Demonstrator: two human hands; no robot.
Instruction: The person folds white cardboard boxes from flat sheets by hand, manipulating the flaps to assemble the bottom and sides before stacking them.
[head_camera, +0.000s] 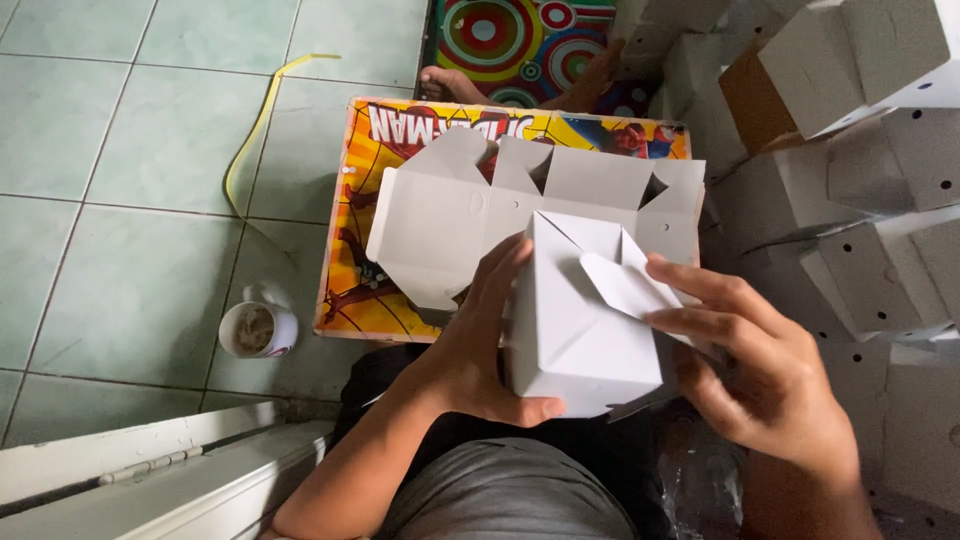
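A white cardboard box (560, 300), partly folded with its lid flaps spread open, is held over my lap. My left hand (480, 350) grips its left side, thumb under the bottom edge. My right hand (760, 370) holds the right side, its fingers pressing a small triangular flap (625, 285) on the box's face. Under the box lies a bright yellow and red cartoon-printed board (350, 290) on the floor.
Several folded white boxes (860, 180) with small holes are stacked at the right. A white cup (257, 330) stands on the green floor tiles at the left, and a yellow strap (250, 140) lies beyond it. A person's bare foot (450, 85) rests on a colourful mat (520, 40) ahead.
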